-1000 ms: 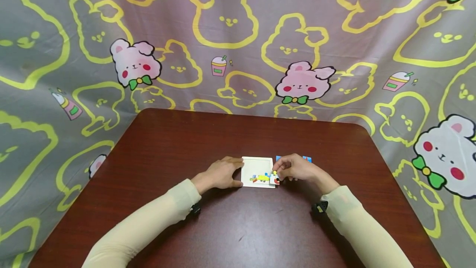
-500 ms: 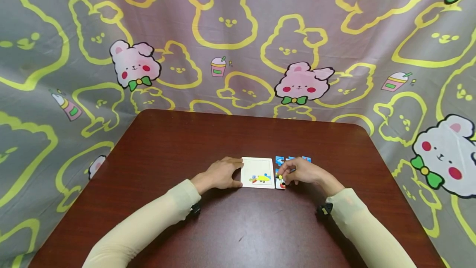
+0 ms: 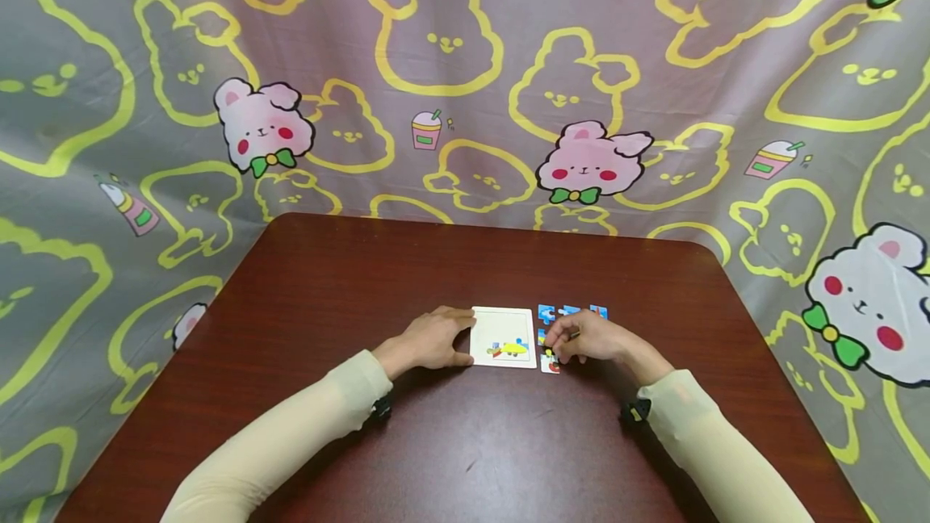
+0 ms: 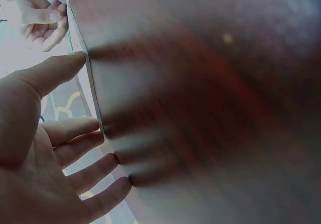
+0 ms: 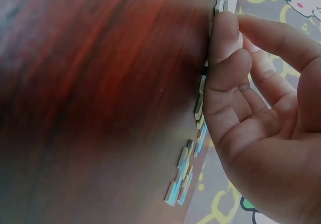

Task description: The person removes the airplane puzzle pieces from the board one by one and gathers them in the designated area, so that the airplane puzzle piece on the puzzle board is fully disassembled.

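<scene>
A square white puzzle tray (image 3: 500, 323) lies on the table, with joined yellow and blue jigsaw pieces (image 3: 513, 348) along its lower right inside. My left hand (image 3: 430, 337) rests at the tray's left side, thumb and fingers spread along the edge. In the left wrist view the thumb and index fingertips meet the tray's thin edge. To the tray's right, my right hand (image 3: 587, 336) pinches a white and red puzzle piece (image 3: 550, 365) low over the table. Its fingertips cover the upper part of that piece.
Several loose blue puzzle pieces (image 3: 546, 313) lie right of the tray, partly hidden behind my right hand; in the right wrist view their edges (image 5: 181, 181) show. The brown table (image 3: 465, 434) meets a patterned curtain (image 3: 450, 39) at the back.
My right hand has drawn the white and red piece off the tray's lower right corner, to the right and slightly nearer. Loose blue pieces have come into view. The left hand stays put.
</scene>
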Tool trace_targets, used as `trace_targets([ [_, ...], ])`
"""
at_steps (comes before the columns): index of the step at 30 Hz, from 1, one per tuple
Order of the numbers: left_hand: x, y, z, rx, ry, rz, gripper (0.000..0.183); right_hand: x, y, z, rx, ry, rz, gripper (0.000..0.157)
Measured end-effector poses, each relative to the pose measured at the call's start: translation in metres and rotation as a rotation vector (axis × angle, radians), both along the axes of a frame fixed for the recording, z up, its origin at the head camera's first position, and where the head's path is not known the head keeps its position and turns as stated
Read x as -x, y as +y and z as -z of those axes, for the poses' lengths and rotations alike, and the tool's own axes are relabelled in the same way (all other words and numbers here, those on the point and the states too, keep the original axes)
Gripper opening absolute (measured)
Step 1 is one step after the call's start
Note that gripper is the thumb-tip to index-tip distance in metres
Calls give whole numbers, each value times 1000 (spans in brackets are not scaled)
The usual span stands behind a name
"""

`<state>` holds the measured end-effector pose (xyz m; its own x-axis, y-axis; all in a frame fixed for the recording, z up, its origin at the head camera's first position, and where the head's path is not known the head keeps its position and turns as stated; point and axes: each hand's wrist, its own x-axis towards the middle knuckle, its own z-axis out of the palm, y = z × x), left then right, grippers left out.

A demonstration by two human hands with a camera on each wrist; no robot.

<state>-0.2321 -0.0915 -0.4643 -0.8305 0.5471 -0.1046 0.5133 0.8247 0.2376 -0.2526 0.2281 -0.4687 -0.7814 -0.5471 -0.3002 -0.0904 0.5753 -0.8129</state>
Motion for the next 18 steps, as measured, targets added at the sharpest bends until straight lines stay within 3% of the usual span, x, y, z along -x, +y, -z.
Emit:
trace_targets([
  [10, 0, 0, 1, 5, 4, 0, 71, 1, -3, 0, -21, 9, 17, 19],
  [18, 0, 0, 1, -4, 3, -1, 71, 3, -17, -3, -13, 67, 40, 19],
])
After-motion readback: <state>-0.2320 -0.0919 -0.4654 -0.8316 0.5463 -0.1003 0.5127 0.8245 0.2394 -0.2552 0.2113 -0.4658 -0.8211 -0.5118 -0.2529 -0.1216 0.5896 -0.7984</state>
